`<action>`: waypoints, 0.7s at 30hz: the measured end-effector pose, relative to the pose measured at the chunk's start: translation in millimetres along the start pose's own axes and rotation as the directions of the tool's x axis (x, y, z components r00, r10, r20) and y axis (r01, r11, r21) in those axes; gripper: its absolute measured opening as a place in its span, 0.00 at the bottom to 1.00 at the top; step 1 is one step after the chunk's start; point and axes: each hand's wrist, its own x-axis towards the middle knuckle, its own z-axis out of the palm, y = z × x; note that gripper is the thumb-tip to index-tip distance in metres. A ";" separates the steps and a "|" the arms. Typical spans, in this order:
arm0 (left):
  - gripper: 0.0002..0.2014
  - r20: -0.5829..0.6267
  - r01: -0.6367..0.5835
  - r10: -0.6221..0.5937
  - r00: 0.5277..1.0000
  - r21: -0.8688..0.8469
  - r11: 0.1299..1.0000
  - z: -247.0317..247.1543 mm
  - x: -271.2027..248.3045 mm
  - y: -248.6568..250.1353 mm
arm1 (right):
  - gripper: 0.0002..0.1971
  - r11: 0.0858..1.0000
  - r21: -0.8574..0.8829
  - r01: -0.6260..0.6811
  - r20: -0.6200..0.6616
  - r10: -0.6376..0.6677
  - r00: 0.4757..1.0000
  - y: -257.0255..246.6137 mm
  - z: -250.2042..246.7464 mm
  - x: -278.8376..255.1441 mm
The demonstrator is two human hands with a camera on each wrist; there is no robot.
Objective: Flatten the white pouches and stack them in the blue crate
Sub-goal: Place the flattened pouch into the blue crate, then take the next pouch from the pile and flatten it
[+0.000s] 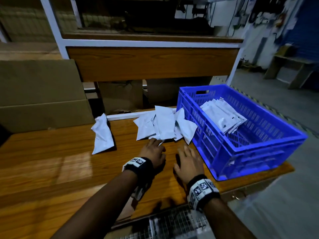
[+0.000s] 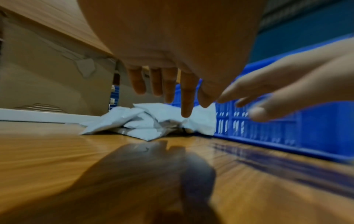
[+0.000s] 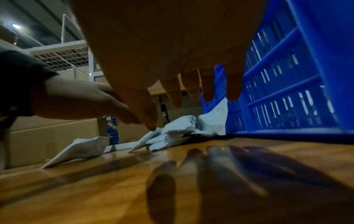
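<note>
A heap of crumpled white pouches lies on the wooden table against the left wall of the blue crate. One more white pouch lies apart to the left. Flat pouches are stacked inside the crate. My left hand hovers palm down with straight fingers, its tips at the near edge of the heap. My right hand is spread above the table beside the crate wall, holding nothing. In the right wrist view the heap lies beyond my fingers.
Cardboard boxes stand at the table's left and behind it. A wooden shelf unit with a white frame rises behind the table. The crate overhangs the table's right edge, with grey floor beyond.
</note>
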 end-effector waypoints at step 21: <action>0.24 -0.352 0.063 -0.071 0.933 -0.034 0.997 -22.8 36.2 -8.5 | 0.33 0.964 0.267 0.018 -0.030 -0.010 0.999 38.1 31.0 11.2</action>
